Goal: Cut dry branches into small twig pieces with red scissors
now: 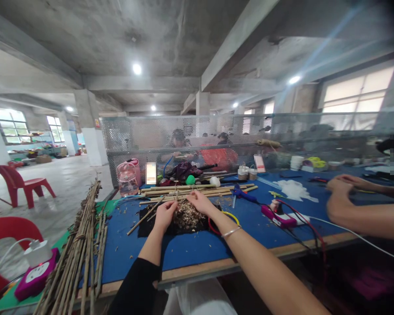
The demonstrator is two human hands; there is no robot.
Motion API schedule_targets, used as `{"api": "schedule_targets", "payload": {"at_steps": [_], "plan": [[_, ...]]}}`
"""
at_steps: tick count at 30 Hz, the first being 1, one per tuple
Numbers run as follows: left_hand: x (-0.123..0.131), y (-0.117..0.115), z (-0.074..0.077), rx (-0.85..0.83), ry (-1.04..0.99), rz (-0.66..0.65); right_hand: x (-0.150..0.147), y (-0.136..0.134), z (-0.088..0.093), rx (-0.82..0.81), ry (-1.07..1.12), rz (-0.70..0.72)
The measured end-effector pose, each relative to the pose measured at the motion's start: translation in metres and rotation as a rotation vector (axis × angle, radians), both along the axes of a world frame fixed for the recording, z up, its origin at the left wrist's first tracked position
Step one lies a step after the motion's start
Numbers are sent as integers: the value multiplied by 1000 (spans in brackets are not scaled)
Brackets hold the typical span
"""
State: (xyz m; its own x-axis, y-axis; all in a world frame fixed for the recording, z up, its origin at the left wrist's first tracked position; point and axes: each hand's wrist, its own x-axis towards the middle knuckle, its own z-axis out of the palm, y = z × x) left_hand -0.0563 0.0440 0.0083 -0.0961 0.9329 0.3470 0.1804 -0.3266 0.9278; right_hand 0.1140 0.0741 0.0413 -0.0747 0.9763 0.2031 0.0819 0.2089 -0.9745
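On the blue surface (190, 251) ahead of me, seen from the head camera, a pile (188, 217) of dry shavings and chips sits on a black cloth (145, 226), and both my hands are on it. My left hand (165, 215) rests on the pile's left edge with the fingers curled down into the chips; I cannot tell whether they pinch anything. My right hand (201, 203) lies across the far edge, fingers stretched toward the sticks (197, 190) just beyond, and I cannot tell if they grip one. I judge the pile light, loose and crumbly, apt to spill through a pinch, so best cupped from both edges or lifted by the cloth. The sticks look stiff and light, easy to take mid-length. A bundle (82, 249) of rougher canes lies at my left; a co-worker's hands (339, 189) rest well apart at right.
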Motion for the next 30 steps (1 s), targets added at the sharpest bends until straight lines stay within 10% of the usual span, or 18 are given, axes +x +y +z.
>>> {"api": "schedule_targets", "payload": {"at_steps": [4, 7, 12, 16, 23, 30], "plan": [[1, 3, -3, -76, -146, -46, 54, -16, -7, -44, -379, -221], [3, 3, -4, -97, -207, -55, 79, -32, -15, -65, -1123, -348], [3, 1, -1, -103, -250, -41, 81, -46, -18, 24, -1345, -402], [4, 0, 1, -102, -314, -86, 77, -43, -16, -52, -1285, -234], [5, -3, 7, -136, -461, -8, 85, -39, -13, -87, -991, -411], [5, -5, 11, -125, -546, -160, 49, -47, -18, -71, -32, -132]]}}
